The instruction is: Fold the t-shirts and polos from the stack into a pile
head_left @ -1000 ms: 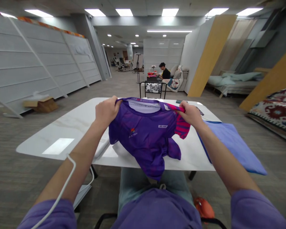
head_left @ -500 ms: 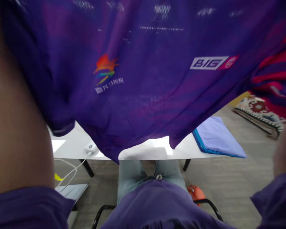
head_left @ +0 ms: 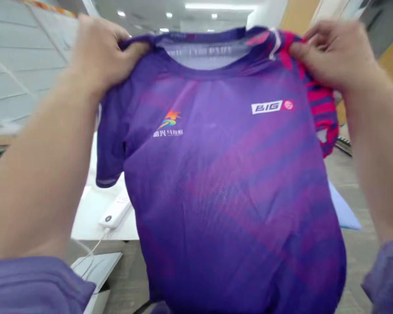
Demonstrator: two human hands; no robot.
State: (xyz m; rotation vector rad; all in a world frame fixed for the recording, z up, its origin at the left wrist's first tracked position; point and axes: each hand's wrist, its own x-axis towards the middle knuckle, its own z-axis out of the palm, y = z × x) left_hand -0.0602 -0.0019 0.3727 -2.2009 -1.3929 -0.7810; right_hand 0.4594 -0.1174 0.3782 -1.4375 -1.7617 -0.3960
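A purple short-sleeved T-shirt (head_left: 222, 174) with pink streaks hangs spread in front of me, its neckline up and its printed front facing me. My left hand (head_left: 101, 52) is closed on the shoulder at the left of the collar, thumb over the fabric. At the opposite shoulder, my right hand (head_left: 337, 54) pinches the red-and-purple patterned part beside the collar. Both sleeves dangle below the hands. The shirt's lower hem runs out of view at the bottom, and the shirt covers most of the table behind it.
Beyond the shirt stands a white table (head_left: 88, 218) with a white power strip (head_left: 116, 211) and its cable at the left. A folded light-blue cloth (head_left: 343, 209) shows at the table's right end. A low grey-white shelf (head_left: 100, 268) is at lower left.
The shirt was swung up close across the view with both hands out of sight. Now it hangs lower and farther off, with collar, both hands and the room behind visible.
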